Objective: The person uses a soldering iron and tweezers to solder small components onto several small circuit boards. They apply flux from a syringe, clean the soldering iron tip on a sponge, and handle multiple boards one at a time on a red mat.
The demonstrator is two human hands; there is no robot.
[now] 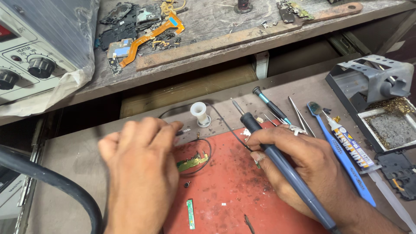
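R hand (pixel 299 160) wrapped round dark-blue soldering iron (pixel 281 167), held pen-style, tip end pointing up and away over red mat (pixel 225 190). L hand (pixel 141 169) knuckles up, fingertips pinched together near a small metal bit by white spool (pixel 200 113); can't tell if it's actually gripped. Small green circuit board (pixel 190 163) w/ black wire lies on mat between both hands, touching neither. Second green strip (pixel 190 213) lower on mat. Tweezers (pixel 301 116), blue brush (pixel 342 160), flux syringe (pixel 353 147) on worktop (pixel 73 160) to the R.
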